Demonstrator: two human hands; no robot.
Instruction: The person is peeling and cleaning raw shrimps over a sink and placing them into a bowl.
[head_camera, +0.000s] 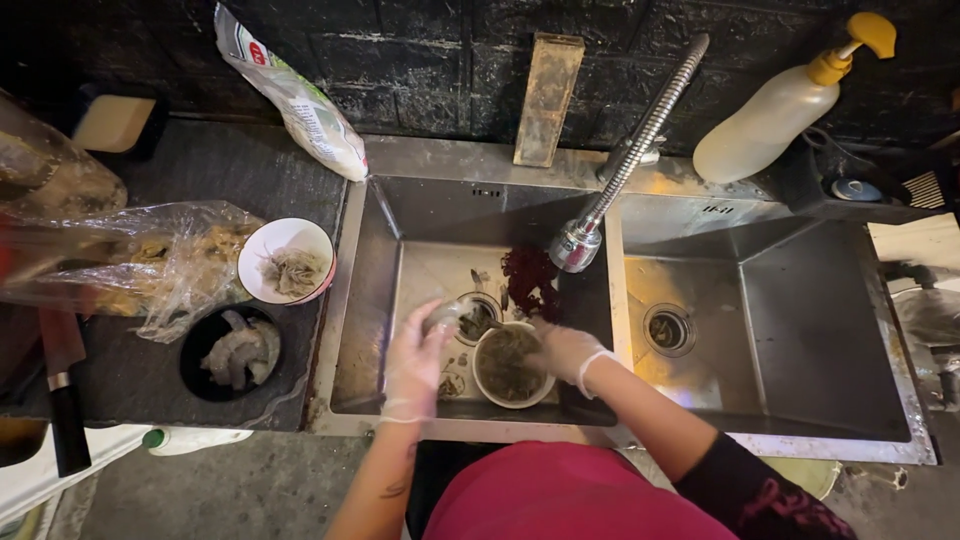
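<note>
Steel double sink (480, 215) fills the head view; both gloved hands work in its left basin. The left hand (418, 352) closes around one small pale piece, probably a shrimp, held just above the drain (478, 315). The right hand (566, 350) rests on the rim of a white bowl (510, 365) full of dark greyish pieces; its grip I cannot tell. I judge the step is rinsing or cleaning pieces one by one. On the counter stand a white bowl of scraps (287, 262) and a black bowl (232, 352).
</note>
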